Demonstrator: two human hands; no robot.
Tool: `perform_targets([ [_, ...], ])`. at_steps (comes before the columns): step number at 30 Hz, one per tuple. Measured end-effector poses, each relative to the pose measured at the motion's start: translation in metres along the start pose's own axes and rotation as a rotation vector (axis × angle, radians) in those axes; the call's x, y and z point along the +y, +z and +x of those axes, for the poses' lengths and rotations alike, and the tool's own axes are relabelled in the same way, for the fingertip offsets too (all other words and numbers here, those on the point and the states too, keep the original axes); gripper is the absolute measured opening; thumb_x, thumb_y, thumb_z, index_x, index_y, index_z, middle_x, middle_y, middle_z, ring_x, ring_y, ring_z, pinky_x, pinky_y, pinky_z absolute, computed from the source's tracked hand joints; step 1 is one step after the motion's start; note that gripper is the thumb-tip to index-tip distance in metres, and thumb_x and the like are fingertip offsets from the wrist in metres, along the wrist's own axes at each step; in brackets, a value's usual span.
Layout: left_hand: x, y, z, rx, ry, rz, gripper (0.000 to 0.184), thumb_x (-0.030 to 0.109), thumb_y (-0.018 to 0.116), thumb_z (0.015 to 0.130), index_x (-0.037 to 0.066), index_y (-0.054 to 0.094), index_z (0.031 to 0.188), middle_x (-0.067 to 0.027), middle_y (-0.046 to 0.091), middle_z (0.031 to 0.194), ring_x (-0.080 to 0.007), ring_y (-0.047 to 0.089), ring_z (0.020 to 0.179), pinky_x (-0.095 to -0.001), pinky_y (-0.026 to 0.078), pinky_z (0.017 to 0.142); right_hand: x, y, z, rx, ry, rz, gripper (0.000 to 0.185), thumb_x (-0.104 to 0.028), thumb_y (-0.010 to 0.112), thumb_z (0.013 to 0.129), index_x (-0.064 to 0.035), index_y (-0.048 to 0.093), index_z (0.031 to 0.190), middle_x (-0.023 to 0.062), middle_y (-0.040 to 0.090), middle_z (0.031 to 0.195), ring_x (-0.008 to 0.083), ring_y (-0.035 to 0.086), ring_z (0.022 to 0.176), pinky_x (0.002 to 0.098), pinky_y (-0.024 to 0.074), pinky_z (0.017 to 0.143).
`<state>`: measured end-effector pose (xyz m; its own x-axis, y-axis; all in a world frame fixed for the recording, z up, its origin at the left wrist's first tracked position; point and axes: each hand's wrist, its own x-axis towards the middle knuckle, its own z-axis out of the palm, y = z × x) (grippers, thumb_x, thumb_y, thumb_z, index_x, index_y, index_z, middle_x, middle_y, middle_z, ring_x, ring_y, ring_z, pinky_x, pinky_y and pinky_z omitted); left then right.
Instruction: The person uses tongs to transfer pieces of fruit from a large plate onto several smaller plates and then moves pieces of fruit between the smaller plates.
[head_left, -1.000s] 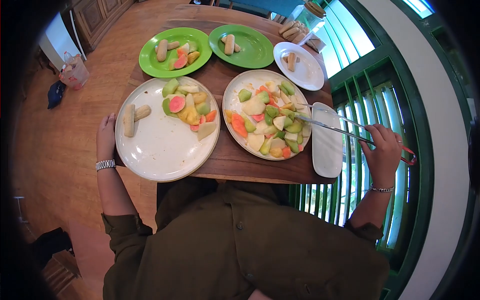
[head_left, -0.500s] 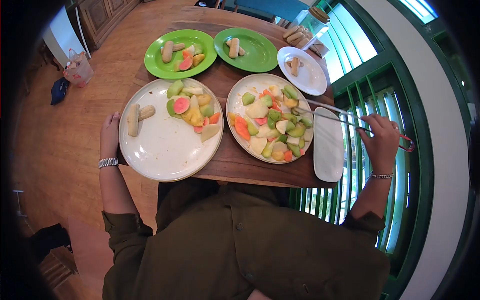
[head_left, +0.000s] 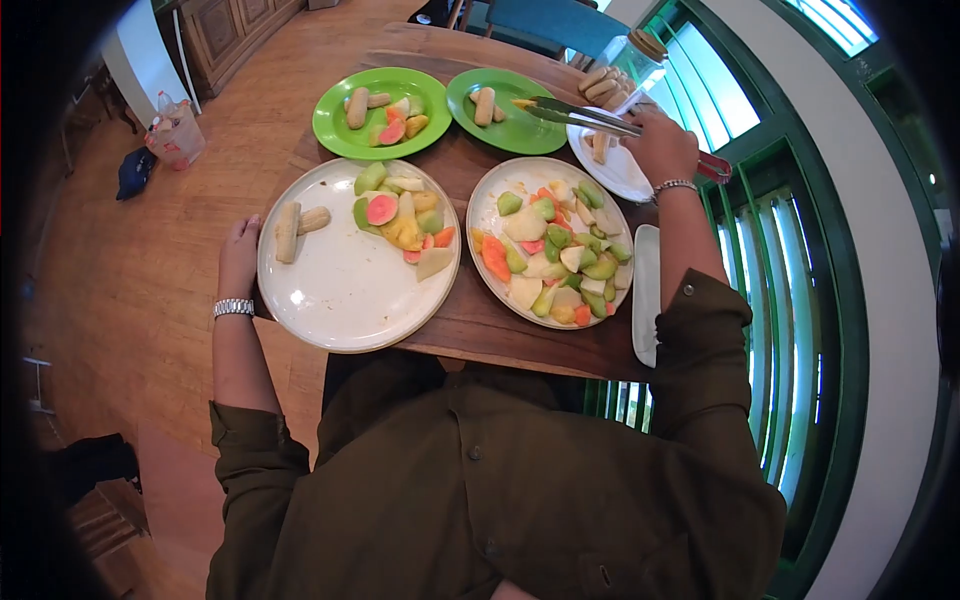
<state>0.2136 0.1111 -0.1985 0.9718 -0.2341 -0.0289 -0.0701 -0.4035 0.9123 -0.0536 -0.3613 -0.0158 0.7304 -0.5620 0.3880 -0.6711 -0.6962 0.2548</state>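
Note:
My right hand (head_left: 664,148) is closed around metal tongs (head_left: 585,117) with a red handle end. Their tips reach left over the rear green plate (head_left: 545,140), with a small yellow fruit piece (head_left: 523,103) at the ends. On that plate lie two finger-shaped biscuits (head_left: 485,106). My left hand (head_left: 238,262) is at the left rim of a large white plate (head_left: 330,320); its fingers are partly hidden there. This plate carries two crossed finger biscuits (head_left: 287,233) and cut fruit (head_left: 403,222). Mixed fruit chunks (head_left: 555,250) fill the other round white plate (head_left: 480,205), below the tongs.
Another green plate (head_left: 335,125) holds biscuits and fruit. A small white plate (head_left: 630,185) with biscuits sits under my right hand. A long white dish (head_left: 645,300) is partly behind my sleeve. A glass jar (head_left: 640,58) and stacked biscuits (head_left: 605,86) stand behind, by the green window frame (head_left: 850,330).
My right hand has moved forward and left with the tongs, from the mixed fruit plate to over the rear green plate, carrying a yellow fruit piece. My left hand stays beside the large plate.

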Motion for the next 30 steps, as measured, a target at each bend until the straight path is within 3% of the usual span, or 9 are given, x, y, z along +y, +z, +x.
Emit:
perform_targets([
  [3, 0.005, -0.003, -0.003, -0.003, 0.005, 0.052, 0.039, 0.032, 0.051, 0.097, -0.003, 0.062, 0.108, -0.015, 0.068, 0.096, -0.0206, 0.061, 0.086, -0.0327, 0.047, 0.079, -0.009, 0.009, 0.013, -0.019, -0.023, -0.054, 0.022, -0.033, 0.068, 0.078, -0.0177, 0.072, 0.093, 0.0039, 0.071, 0.09, 0.0229, 0.069, 0.086, 0.04, 0.0498, 0.075],
  [13, 0.004, -0.002, -0.001, -0.01, 0.022, 0.106, 0.04, 0.032, 0.05, 0.097, -0.002, 0.062, 0.112, -0.02, 0.067, 0.106, -0.0274, 0.063, 0.099, -0.0346, 0.047, 0.086, -0.024, -0.018, 0.01, 0.104, -0.021, -0.058, 0.022, -0.033, 0.069, 0.079, -0.0172, 0.07, 0.095, -0.0002, 0.069, 0.093, 0.0199, 0.068, 0.088, 0.0398, 0.0483, 0.073],
  [16, 0.002, -0.002, -0.001, -0.02, 0.013, 0.11, 0.04, 0.033, 0.05, 0.097, -0.002, 0.062, 0.112, -0.0204, 0.067, 0.106, -0.0278, 0.063, 0.098, -0.0351, 0.047, 0.086, -0.049, -0.025, 0.012, 0.269, -0.143, 0.071, 0.019, -0.031, 0.069, 0.078, -0.0175, 0.07, 0.092, -0.0015, 0.068, 0.092, 0.0194, 0.067, 0.087, 0.0403, 0.0471, 0.074],
  [18, -0.002, -0.001, 0.003, -0.019, -0.001, 0.09, 0.04, 0.033, 0.05, 0.097, -0.002, 0.062, 0.112, -0.0206, 0.066, 0.105, -0.0281, 0.063, 0.097, -0.0355, 0.047, 0.086, -0.072, -0.027, 0.021, 0.423, -0.371, 0.035, 0.017, -0.028, 0.071, 0.076, -0.0162, 0.068, 0.087, -0.0018, 0.065, 0.087, 0.0192, 0.066, 0.085, 0.04, 0.0461, 0.077],
  [22, 0.002, -0.002, 0.0, -0.001, 0.05, 0.145, 0.041, 0.034, 0.05, 0.096, -0.002, 0.062, 0.111, -0.022, 0.066, 0.104, -0.0299, 0.064, 0.095, -0.0367, 0.047, 0.084, -0.113, -0.039, 0.035, 0.464, -0.513, -0.027, 0.019, -0.029, 0.069, 0.078, -0.0176, 0.068, 0.092, -0.0032, 0.063, 0.088, 0.0171, 0.063, 0.087, 0.0387, 0.045, 0.079],
  [24, 0.008, -0.002, -0.006, 0.006, 0.024, 0.136, 0.041, 0.034, 0.05, 0.096, -0.002, 0.062, 0.11, -0.0226, 0.066, 0.105, -0.0306, 0.064, 0.095, -0.037, 0.048, 0.084, -0.127, -0.044, 0.043, 0.579, -0.663, 0.019, 0.01, -0.023, 0.067, 0.077, -0.0172, 0.064, 0.085, -0.0028, 0.062, 0.082, 0.0167, 0.062, 0.082, 0.0382, 0.0439, 0.081],
  [30, 0.017, 0.0, -0.01, -0.002, 0.0, 0.126, 0.041, 0.035, 0.05, 0.096, -0.002, 0.062, 0.11, -0.0214, 0.068, 0.1, -0.0317, 0.065, 0.092, -0.0373, 0.048, 0.081, -0.161, -0.066, 0.053, 0.695, -0.87, -0.153, 0.007, -0.018, 0.067, 0.077, -0.016, 0.063, 0.083, -0.0017, 0.061, 0.082, 0.0163, 0.062, 0.081, 0.0372, 0.0439, 0.081],
])
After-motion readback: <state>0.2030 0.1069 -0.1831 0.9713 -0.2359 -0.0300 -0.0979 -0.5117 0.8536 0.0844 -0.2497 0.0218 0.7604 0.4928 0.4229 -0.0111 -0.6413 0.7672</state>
